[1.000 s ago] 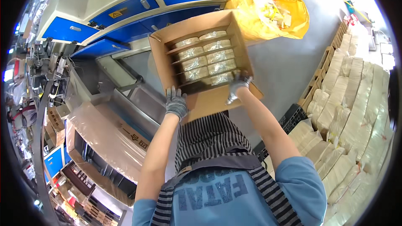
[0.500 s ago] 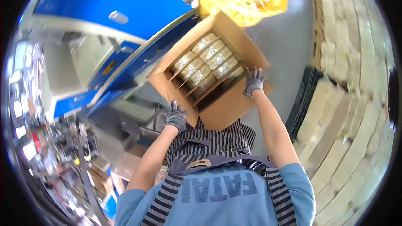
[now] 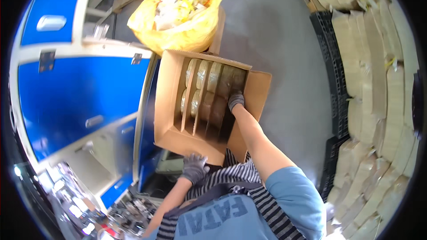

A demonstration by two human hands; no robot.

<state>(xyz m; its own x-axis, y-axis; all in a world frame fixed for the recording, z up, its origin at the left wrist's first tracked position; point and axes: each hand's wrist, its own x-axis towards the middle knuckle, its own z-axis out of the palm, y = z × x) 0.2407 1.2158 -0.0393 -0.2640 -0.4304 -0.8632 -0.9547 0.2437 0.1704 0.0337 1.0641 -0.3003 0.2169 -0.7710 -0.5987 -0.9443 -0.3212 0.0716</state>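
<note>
An uncovered cardboard box stands in front of me with its flaps spread. Inside are several plastic-wrapped, rounded packs in rows, with thin cardboard dividers between them. My left hand, in a grey glove, rests with fingers apart against the box's near flap. My right hand, also gloved, reaches over the right flap into the box beside the right-hand row. Its fingertips are lost in shadow, so I cannot tell whether they grip anything.
A yellow bag full of scraps touches the box's far side. Blue cabinets with pale frames line the left. Black plastic pallets and stacked, wrapped pale bundles run along the right, past the grey floor.
My view has turned, so the box now sits more upright and further left. My right hand has gone from the right flap's edge into the box. My left stays at the near flap.
</note>
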